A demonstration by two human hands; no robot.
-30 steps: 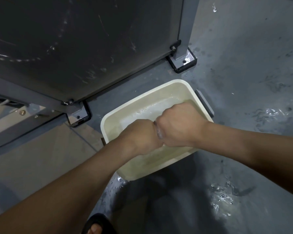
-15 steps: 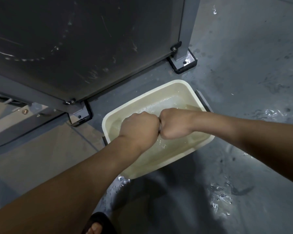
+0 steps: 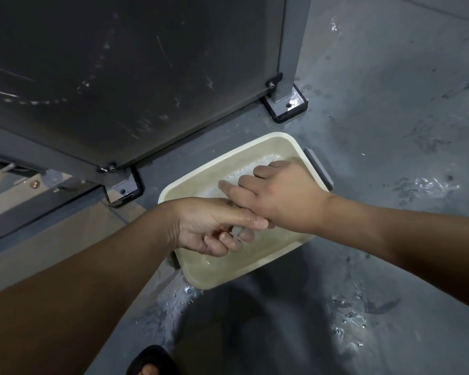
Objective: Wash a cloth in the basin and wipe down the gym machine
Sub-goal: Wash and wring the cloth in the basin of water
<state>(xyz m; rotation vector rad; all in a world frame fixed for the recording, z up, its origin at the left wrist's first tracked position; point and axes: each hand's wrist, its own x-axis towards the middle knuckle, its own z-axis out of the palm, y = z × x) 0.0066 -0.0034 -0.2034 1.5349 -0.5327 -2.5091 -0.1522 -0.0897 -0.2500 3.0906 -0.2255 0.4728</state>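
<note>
Grip: left hand point(image 3: 214, 228) curled, contents unclear; right hand point(image 3: 279, 196) fingers extended | above basin point(image 3: 257, 280)

The basin point(image 3: 255, 277) at frame centre looks like smooth cream plastic with a soft sheen. The machine's panel point(image 3: 106, 77) at upper left is dark, matt, scratched metal; its post point(image 3: 293, 50) is grey-painted. The floor point(image 3: 390, 131) is grey, wet-glossy in patches.
</note>
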